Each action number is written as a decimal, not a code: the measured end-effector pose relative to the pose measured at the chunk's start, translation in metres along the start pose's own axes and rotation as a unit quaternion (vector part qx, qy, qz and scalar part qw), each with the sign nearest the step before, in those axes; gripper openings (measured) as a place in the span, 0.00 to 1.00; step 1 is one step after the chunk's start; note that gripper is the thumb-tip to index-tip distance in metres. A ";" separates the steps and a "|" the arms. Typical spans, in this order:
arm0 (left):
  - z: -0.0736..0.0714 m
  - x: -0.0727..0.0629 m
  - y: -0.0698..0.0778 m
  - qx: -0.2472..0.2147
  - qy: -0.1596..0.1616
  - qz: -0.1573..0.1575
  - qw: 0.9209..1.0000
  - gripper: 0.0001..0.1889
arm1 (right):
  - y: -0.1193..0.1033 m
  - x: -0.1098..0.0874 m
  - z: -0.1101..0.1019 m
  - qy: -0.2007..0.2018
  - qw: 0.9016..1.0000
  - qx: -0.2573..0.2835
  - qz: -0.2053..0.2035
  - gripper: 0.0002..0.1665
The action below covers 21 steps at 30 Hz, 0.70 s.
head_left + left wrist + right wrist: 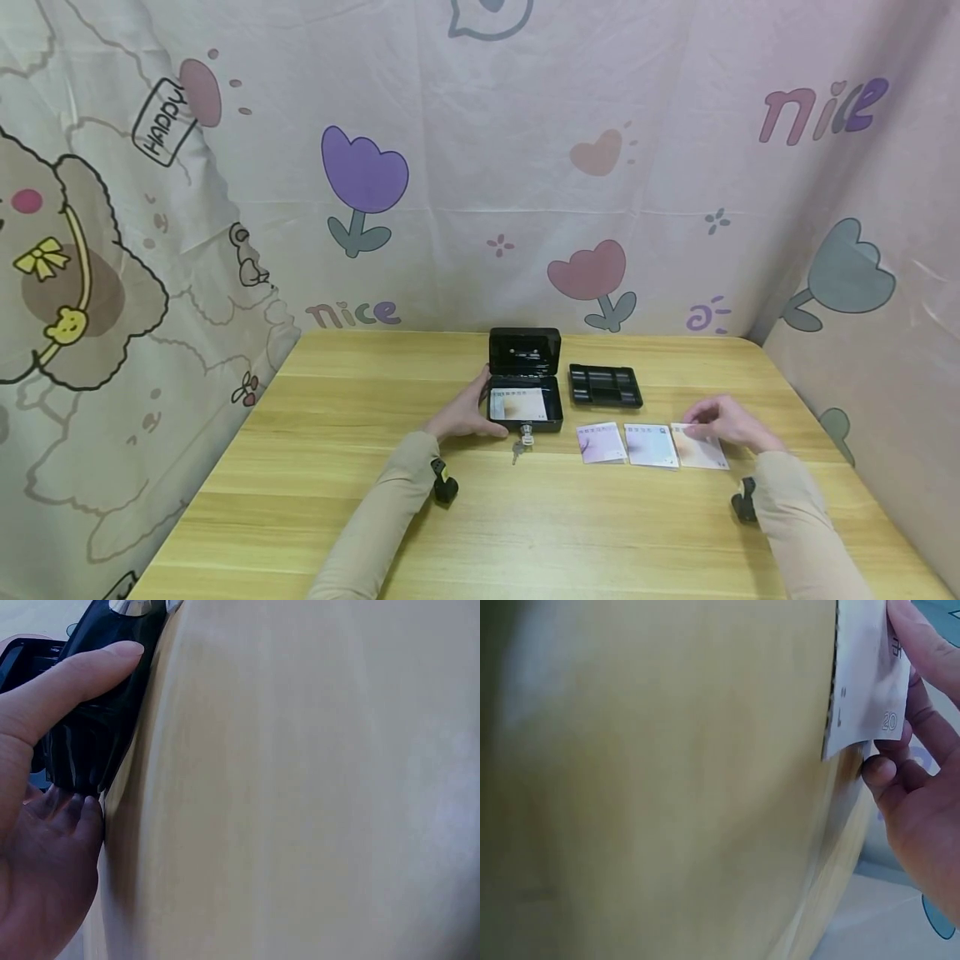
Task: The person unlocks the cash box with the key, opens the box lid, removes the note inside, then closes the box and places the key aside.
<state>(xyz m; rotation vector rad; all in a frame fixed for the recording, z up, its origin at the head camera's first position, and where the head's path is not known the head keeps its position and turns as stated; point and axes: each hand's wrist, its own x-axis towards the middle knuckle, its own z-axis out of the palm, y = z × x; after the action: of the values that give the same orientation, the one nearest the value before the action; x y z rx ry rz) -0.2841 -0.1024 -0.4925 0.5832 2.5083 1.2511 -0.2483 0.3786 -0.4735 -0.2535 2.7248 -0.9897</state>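
A black cash box (557, 407) stands with its lid raised and a printed paper card (517, 405) lying inside. My left hand (470, 410) grips the box at its front left corner. In the left wrist view the thumb (97, 671) lies along the front wall and the other fingers reach round the side. My right hand (726, 421) pinches the rightmost paper card (701, 452) of a row of three. Seen from the right wrist, this card (866, 682) has a number printed near its corner, with the thumb above and fingers partly hidden beneath it.
A lilac card (602, 443) and a pale blue card (651, 446) lie left of the held one. Behind them is a black compartment tray (605, 387). Small keys (519, 450) hang from the box's front lock onto the wooden table (360, 392). Printed curtains close off the back and sides.
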 end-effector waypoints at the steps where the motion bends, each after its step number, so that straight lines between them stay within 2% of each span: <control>1: 0.000 0.000 0.000 0.000 0.000 0.000 1.000 0.69 | 0.000 0.000 0.000 -0.002 1.000 -0.001 -0.003 0.11; 13: 0.000 0.001 -0.002 0.000 0.002 0.002 1.000 0.69 | 0.000 0.001 0.003 -0.002 1.000 -0.017 -0.020 0.10; 21: 0.000 0.000 -0.002 -0.003 0.003 -0.001 1.000 0.69 | -0.001 0.002 0.004 -0.003 1.000 -0.017 -0.016 0.10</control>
<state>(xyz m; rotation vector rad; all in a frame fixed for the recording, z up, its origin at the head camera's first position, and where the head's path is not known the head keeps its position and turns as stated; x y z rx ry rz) -0.2845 -0.1029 -0.4940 0.5765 2.5081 1.2626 -0.2488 0.3754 -0.4759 -0.3065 2.7412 -0.9501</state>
